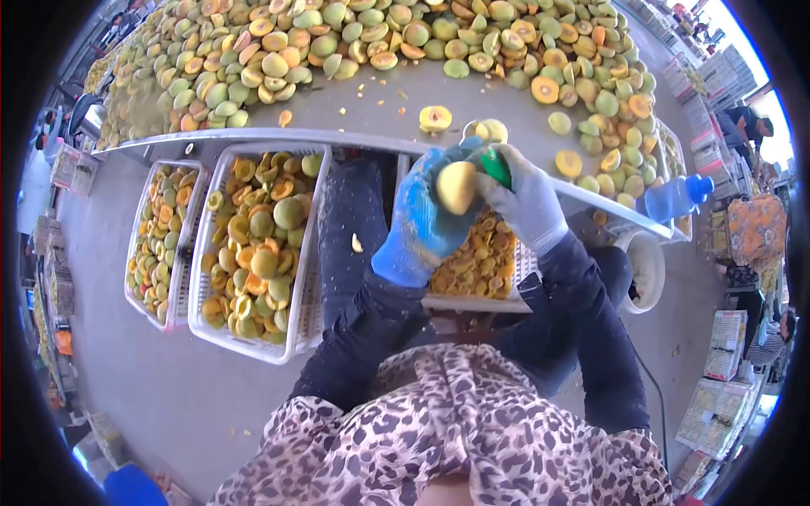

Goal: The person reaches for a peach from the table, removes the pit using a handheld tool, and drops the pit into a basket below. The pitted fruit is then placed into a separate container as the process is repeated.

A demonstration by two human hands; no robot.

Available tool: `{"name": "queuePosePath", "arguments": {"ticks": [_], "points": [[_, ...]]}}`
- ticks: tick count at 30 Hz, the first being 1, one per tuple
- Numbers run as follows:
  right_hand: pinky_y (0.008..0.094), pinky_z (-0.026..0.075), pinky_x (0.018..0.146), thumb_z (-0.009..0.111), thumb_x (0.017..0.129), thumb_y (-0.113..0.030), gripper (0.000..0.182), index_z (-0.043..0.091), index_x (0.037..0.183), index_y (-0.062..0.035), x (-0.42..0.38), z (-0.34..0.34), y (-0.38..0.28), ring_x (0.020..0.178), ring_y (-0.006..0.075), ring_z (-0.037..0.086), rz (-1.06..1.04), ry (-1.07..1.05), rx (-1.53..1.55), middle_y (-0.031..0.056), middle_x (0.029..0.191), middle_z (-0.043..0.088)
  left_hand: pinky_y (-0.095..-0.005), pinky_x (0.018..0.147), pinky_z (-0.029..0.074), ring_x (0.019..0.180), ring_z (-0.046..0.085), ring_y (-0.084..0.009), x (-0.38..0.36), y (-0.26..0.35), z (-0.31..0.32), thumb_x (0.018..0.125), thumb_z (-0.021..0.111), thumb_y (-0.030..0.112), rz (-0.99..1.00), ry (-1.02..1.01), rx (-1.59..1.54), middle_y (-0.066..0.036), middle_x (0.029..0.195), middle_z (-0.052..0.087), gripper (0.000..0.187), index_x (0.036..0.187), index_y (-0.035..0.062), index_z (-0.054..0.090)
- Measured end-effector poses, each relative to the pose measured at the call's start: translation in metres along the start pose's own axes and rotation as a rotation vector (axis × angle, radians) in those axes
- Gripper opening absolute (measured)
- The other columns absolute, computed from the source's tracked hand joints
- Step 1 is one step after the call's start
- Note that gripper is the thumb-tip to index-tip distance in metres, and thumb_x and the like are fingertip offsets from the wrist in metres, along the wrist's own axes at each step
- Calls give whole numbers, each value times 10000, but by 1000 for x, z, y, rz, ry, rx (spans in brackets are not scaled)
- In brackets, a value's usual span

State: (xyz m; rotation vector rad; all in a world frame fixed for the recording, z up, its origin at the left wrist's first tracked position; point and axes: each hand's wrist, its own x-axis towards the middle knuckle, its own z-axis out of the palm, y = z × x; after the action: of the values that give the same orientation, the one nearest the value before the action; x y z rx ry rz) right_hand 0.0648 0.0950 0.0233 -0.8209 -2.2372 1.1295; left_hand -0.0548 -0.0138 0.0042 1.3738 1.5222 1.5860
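My left hand [419, 221], in a blue coated glove, is closed round a pale yellow peach half [456, 187]. My right hand [533, 202], in a light grey glove, grips a tool with a green handle [497, 167]; its working end is hidden. The hands meet in front of the table edge, right fingers close beside the fruit. Below them, a white crate [472, 302] holds many small orange-brown pieces, partly covered by my hands and arms. Just beyond the hands, cut peaches [435, 119] lie on the metal table [371, 105].
A large heap of halved peaches [354, 38] covers the table's far side. Two white crates of peach halves, a nearer one [291, 346] and a farther one [135, 291], stand at left. A blue bottle [666, 200] is at the right corner, above a white bucket [651, 274].
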Motion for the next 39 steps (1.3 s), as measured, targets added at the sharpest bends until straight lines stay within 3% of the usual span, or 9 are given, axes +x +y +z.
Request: {"name": "queuePosePath", "arguments": {"ticks": [1,6,15,17,24,27,31,36,39], "points": [[353,467,570,636,841,-233,232,596,995,-65,-13,6,3,638,282,595,-366,272,-481,114,778,624,-317,938,459,1098,553,-189,-1,-4,9,946,458,122,36,56,-193,-141,1201,563,304,1212,-11,520],[437,463,611,605,865,-272,213,551,874,-66,-76,3,-22,731,352,614,-280,215,-492,133,728,619,-340,861,500,963,613,-228,-21,1,11,969,414,284,-469,90,-1342,-151,1064,629,397,1213,-10,525],[454,454,488,525,926,-312,276,528,894,-37,-108,10,-29,549,363,597,-166,124,-400,182,594,589,-337,866,502,968,603,-234,-44,29,26,979,394,338,-394,35,-1176,-162,1086,592,479,1262,-44,452],[462,456,495,520,929,-316,287,535,904,-31,-107,11,-31,555,374,596,-175,156,-335,193,599,591,-305,868,494,1009,576,-193,-53,10,40,960,487,218,128,306,-281,-148,1125,570,457,1316,-46,374],[410,434,516,503,943,-179,220,578,945,28,-110,13,-55,650,408,606,-33,136,19,250,669,573,-294,846,495,968,564,-171,-31,21,33,938,531,175,-178,196,-962,-112,1086,585,381,1249,-21,432],[419,420,481,504,942,-187,203,577,928,2,-109,12,-56,591,393,602,-48,118,39,233,614,562,-281,799,503,895,615,-174,-34,21,39,1018,288,368,0,369,-345,-107,1005,642,471,1132,-14,539],[417,411,457,496,948,-212,220,562,913,-5,-111,-2,-54,553,391,587,-24,19,-338,219,586,558,-304,737,508,793,625,-183,-25,23,2,931,540,310,280,-123,-29,-122,892,661,401,1076,-62,565],[341,423,431,454,973,-267,279,552,903,-15,-113,5,-39,446,260,559,-102,15,-49,133,532,535,-304,754,506,812,625,-176,-27,59,9,987,377,413,133,-37,-62,-97,908,661,524,1071,-61,584],[220,330,364,381,1000,-339,382,532,818,-39,-113,4,-77,381,78,430,386,-178,616,-5,528,470,-316,725,518,808,608,-216,-28,48,33,949,445,359,199,189,-491,-158,967,626,458,1076,-67,558]]}}
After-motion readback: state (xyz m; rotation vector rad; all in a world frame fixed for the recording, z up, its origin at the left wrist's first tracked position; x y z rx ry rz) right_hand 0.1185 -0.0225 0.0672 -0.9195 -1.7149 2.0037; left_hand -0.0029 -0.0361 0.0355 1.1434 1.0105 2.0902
